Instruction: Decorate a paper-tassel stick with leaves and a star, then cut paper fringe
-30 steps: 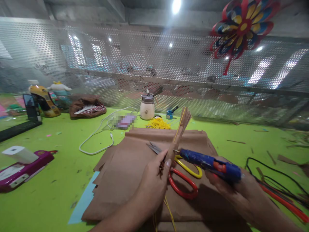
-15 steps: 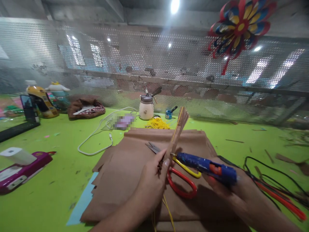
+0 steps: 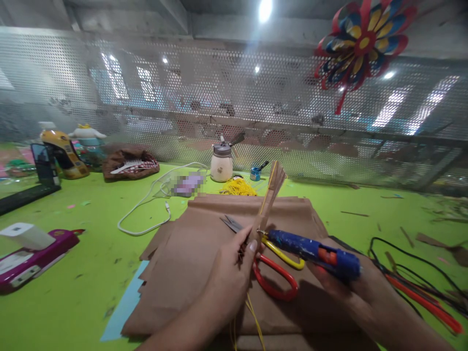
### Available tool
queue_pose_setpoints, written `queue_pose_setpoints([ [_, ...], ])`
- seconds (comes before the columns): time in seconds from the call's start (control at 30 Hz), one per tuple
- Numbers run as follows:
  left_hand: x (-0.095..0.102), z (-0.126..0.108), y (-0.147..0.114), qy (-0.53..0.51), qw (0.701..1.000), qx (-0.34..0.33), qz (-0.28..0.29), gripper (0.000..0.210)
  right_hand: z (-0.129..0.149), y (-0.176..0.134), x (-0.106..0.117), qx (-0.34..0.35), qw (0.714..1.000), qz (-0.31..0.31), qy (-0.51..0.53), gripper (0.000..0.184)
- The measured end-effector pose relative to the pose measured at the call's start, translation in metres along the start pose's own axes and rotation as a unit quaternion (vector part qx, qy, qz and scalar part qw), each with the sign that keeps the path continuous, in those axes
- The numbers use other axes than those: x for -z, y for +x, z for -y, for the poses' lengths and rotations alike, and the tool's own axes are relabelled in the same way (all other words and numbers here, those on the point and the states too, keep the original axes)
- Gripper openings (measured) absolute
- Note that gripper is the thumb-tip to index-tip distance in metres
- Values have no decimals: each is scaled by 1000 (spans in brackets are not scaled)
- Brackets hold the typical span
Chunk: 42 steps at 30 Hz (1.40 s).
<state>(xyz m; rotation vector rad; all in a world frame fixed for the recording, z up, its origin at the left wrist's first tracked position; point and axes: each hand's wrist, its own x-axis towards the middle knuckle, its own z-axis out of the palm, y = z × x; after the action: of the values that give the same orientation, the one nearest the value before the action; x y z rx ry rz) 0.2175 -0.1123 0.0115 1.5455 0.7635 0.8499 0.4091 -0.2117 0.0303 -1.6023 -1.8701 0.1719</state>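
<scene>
Two hands show in the head view: the left hand [image 3: 232,265] has its fingers closed around a fringed brown-paper bundle [image 3: 269,197], over the brown paper stack [image 3: 193,258]; the right hand [image 3: 351,287] grips a blue glue gun [image 3: 310,247]. The bundle is already formed, with yellow cord along it; gluing seems unfinished, the nozzle at its side, contact unclear. Scissors [image 3: 281,294] crowd the space below. Yellow strands [image 3: 239,187] and a power strip [image 3: 44,261] lie on the green surface [image 3: 91,253].
</scene>
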Motion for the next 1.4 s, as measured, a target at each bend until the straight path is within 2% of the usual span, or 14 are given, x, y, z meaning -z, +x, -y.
queue_pose_setpoints([
  [0.17,-1,3,0,-15,1000,19,0,43,-3,1,-2,4,1000,-21,-18,11],
  [0.3,-1,6,1,-58,997,44,1,43,1,5,-1,12,1000,3,5,9],
  [0.5,-1,4,4,-199,976,90,8,36,1,1,3,4,1000,29,4,9],
  [0.63,1,2,4,-281,952,124,12,27,-5,0,2,-18,999,-20,-23,11],
  [0.8,5,0,7,-282,952,121,9,24,-17,10,1,4,993,-76,-87,13],
  [0.93,5,-1,9,-281,952,119,8,19,-40,22,-1,-31,982,-70,-172,16],
  [1.07,5,0,9,-282,953,113,8,20,-82,29,-4,-93,959,-58,-261,25],
  [1.17,6,1,9,-281,953,115,19,21,-113,31,-5,-136,947,-70,-283,28],
  [1.3,5,2,10,-284,950,127,22,16,-142,31,-7,-148,938,-121,-289,28],
  [1.4,5,5,12,-299,943,141,35,12,-151,37,-11,-150,932,-174,-282,27],
])
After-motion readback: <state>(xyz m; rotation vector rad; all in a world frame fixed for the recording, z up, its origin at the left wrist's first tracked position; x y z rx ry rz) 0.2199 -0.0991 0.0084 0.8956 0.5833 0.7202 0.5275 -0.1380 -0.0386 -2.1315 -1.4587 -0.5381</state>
